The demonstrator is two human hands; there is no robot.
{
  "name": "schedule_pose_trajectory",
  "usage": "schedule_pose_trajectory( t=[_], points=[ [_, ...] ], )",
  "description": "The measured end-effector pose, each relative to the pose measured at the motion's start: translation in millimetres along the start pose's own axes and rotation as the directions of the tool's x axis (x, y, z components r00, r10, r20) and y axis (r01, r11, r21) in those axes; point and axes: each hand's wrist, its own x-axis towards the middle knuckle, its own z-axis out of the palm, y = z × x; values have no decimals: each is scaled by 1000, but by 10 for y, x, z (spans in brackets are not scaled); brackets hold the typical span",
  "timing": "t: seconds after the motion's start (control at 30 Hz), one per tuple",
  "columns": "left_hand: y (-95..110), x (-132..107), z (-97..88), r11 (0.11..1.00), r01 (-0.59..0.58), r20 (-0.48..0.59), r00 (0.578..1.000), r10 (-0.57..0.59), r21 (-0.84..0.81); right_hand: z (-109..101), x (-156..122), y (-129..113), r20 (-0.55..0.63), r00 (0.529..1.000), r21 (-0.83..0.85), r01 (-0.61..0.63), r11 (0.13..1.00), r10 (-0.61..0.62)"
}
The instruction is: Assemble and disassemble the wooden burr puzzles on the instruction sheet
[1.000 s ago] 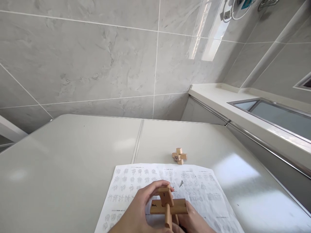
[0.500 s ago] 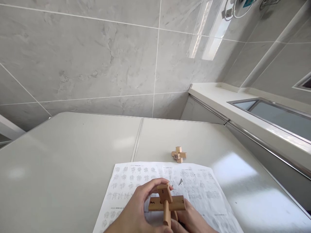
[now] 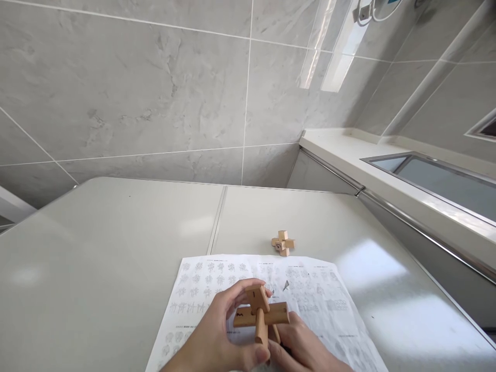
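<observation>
Clamped on the larger wooden cross (image 3: 260, 312), my left hand (image 3: 215, 330) curls its fingers behind the upright piece marked 1 and sets its thumb at the lower rod's end, while my right hand (image 3: 306, 343) closes on the lower right side, fingertips partly hidden. I judge the step in hand to be working these interlocked pieces above the printed sheet (image 3: 329, 323), with the smaller wooden cross (image 3: 283, 243) beyond my grip on the worktop (image 3: 135, 258). Next seems to call for one hand steadying while the other shifts a piece.
</observation>
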Motion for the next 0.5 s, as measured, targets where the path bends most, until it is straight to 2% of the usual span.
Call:
schedule_pose_trajectory(
  t=[0.13,0.33,0.5],
  points=[
    [33,28,-10,1000,14,30,999,-13,-18,-25,35,1,54,992,164,-119,979,111],
    [-29,32,-80,991,95,23,995,-93,-98,-67,27,-34,19,986,214,-167,962,167],
    [-72,39,-95,981,114,15,994,-113,-159,-83,21,-10,12,985,284,-167,944,171]
  ],
)
